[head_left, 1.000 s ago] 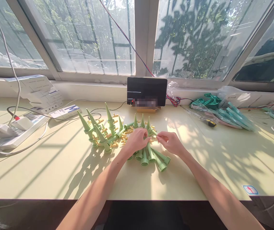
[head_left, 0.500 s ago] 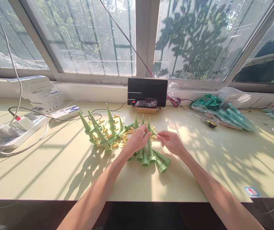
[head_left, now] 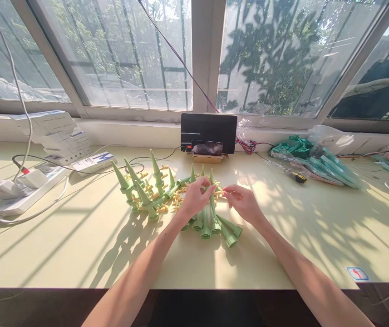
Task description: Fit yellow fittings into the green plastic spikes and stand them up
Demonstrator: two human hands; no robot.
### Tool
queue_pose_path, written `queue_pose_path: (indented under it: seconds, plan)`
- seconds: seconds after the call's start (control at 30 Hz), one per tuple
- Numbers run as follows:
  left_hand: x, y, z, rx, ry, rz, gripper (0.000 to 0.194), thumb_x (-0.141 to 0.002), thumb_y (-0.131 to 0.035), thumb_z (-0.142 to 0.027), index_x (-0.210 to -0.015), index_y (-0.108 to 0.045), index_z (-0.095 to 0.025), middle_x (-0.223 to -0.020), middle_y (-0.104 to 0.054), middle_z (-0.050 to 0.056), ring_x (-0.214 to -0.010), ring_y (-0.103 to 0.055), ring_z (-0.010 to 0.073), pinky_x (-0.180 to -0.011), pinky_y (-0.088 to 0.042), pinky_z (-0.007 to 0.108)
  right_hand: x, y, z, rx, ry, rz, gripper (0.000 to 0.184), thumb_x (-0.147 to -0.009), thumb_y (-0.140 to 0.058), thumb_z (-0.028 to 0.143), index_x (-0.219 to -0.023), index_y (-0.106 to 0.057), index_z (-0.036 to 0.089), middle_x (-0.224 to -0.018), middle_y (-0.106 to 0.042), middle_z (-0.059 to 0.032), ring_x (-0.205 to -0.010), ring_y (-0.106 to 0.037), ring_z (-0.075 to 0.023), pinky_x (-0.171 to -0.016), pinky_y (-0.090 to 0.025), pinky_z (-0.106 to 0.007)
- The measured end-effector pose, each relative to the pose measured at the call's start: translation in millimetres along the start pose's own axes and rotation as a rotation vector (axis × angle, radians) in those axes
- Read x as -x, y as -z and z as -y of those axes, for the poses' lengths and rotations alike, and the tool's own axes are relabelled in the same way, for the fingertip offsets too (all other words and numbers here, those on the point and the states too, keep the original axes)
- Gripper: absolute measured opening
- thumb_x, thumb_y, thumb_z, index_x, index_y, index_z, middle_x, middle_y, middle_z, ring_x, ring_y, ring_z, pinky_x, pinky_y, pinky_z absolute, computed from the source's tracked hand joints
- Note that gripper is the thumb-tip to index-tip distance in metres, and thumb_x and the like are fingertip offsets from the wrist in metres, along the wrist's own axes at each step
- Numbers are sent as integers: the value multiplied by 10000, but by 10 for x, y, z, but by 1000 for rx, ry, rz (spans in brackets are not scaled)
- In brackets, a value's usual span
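My left hand (head_left: 196,197) is closed, thumb and fingertips pinched around a green plastic watering spike over the middle of the pile; its fingers hide part of it. Just to the right, my right hand (head_left: 243,202) pinches a small yellow plastic valve close to the left fingertips. Below the hands several loose green spikes (head_left: 206,230) lie fanned out, their threaded open ends toward me. To the left, green spikes with yellow valves (head_left: 153,209) stand upright, points up. Small yellow valves (head_left: 177,200) lie heaped beside my left hand, partly hidden by it.
A black tablet (head_left: 209,129) and a phone (head_left: 207,148) lean at the back. White boxes (head_left: 58,134) and a power strip (head_left: 32,188) with cables are on the left. Bagged green pieces (head_left: 333,168) and a black-yellow tool (head_left: 298,177) lie on the right.
My left fingers have shifted slightly, the thumb now more apart from the index finger's knuckle. The right hand stays almost in place. The view has tilted a little.
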State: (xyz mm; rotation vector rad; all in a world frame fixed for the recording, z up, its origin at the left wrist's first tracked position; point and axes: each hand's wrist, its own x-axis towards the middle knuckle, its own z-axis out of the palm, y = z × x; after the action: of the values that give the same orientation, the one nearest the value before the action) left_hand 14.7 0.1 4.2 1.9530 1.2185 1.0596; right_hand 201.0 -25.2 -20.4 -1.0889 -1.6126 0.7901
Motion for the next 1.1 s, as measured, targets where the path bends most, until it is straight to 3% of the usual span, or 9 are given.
queue_pose_path:
  seconds: [0.27, 0.53, 0.8, 1.1]
  plan:
    - [7, 11, -42, 56, 19, 14, 327, -863, -513, -482, -763, -602, -183, -736, -638, 1, -472, -533, 94, -446, -384, 226, 2, -11, 10, -21, -1, -13, 325, -846, -590, 491, -913, -654, 180, -864, -685, -64, -516, -584, -125, -525, -503, -292]
    - [13, 12, -70, 90, 30, 14, 331, -856, -526, -476, -748, -624, -179, -713, -646, 3, -461, -539, 97, -454, -387, 228, 9, -6, 35, -27, -25, 19, 296, -834, -624, 464, -918, -660, 183, -812, -679, -41, -508, -571, -115, -527, -488, -282]
    - [18, 8, -75, 87, 11, 2, 337, -858, -521, -467, -731, -626, -173, -694, -635, 9, -476, -522, 101, -471, -396, 233, 16, -15, 28, -48, -16, 30, 322, -796, -663, 485, -927, -666, 191, -888, -681, -55, -544, -570, -116, -562, -520, -300]
    - [13, 7, -92, 57, -6, -10, 315, -855, -525, -446, -742, -638, -174, -710, -642, 16, -513, -529, 106, -482, -411, 226, 12, -16, 27, 14, -14, 32, 286, -831, -631, 467, -898, -645, 189, -778, -649, -26, -504, -534, -112, -562, -483, -290]
